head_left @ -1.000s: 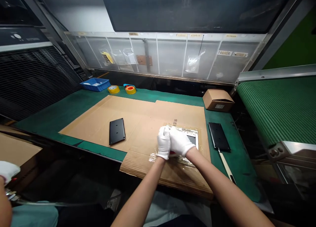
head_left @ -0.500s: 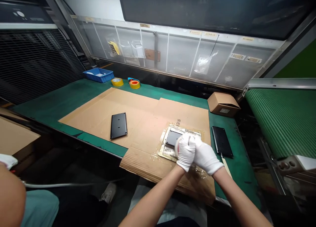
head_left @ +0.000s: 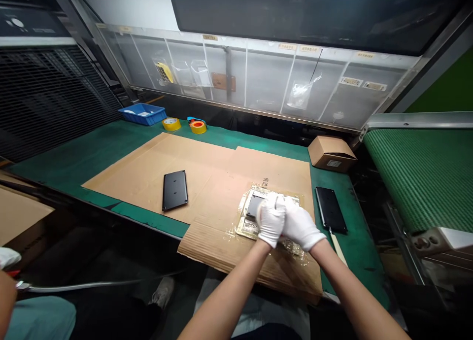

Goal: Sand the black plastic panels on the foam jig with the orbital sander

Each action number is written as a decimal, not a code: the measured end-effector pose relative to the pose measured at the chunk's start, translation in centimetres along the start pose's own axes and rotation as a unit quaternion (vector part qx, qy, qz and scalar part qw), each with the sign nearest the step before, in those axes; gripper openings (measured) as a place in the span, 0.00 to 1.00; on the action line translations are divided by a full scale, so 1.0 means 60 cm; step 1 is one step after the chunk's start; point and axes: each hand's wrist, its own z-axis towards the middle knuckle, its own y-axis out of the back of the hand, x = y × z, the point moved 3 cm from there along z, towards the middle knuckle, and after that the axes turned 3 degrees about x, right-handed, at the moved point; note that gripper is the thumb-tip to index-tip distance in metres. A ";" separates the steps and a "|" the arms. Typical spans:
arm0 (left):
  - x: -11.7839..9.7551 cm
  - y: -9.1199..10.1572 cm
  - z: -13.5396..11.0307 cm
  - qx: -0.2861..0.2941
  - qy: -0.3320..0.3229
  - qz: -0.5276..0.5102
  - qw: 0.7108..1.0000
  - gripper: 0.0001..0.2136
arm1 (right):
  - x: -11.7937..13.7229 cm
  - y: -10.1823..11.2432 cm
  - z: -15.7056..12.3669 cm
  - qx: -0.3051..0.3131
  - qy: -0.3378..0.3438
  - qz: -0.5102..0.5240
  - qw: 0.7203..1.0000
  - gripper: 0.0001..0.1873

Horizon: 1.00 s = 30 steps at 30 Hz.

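My left hand (head_left: 271, 221), in a white glove, is closed over a taped fixture on the cardboard. My right hand (head_left: 300, 225), gloved the same way, presses against it with curled fingers. What the fingers hold is hidden. Beneath them lies a dark flat plate (head_left: 254, 206), mostly covered by the gloves. It rests on the fixture (head_left: 244, 226), a pad wrapped in shiny clear tape. Left of my hands a black rectangular panel (head_left: 175, 190) lies flat on the cardboard sheet (head_left: 210, 182). Another black panel (head_left: 331, 209) lies to the right, touching a pale-handled tool (head_left: 338, 249).
At the back of the green table (head_left: 48, 157) stand a blue tray (head_left: 144, 114), a yellow tape roll (head_left: 171, 124) and an orange-cored roll (head_left: 198, 127). A carton (head_left: 331, 153) sits back right, beside a green conveyor (head_left: 424, 172). Another person's arm (head_left: 6, 300) shows at lower left.
Both hands, still together over the fixture, have shifted slightly left across the plate. The view has moved a little; the panels and tool lie as before.
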 end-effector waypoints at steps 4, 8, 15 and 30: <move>-0.031 -0.065 -0.033 0.046 -0.032 -0.037 0.998 0.11 | -0.070 -0.011 -0.059 0.000 -0.106 0.014 0.994 0.22; -0.025 -0.039 -0.042 0.027 -0.034 -0.042 0.998 0.11 | -0.043 -0.013 -0.053 0.006 -0.074 0.000 0.997 0.23; 0.033 0.069 0.057 -0.040 0.016 -0.042 0.998 0.09 | 0.080 0.024 0.069 0.011 0.045 0.004 0.999 0.23; 0.004 0.024 0.071 0.018 -0.005 -0.023 1.000 0.10 | 0.019 0.022 0.059 0.019 -0.108 0.008 0.994 0.28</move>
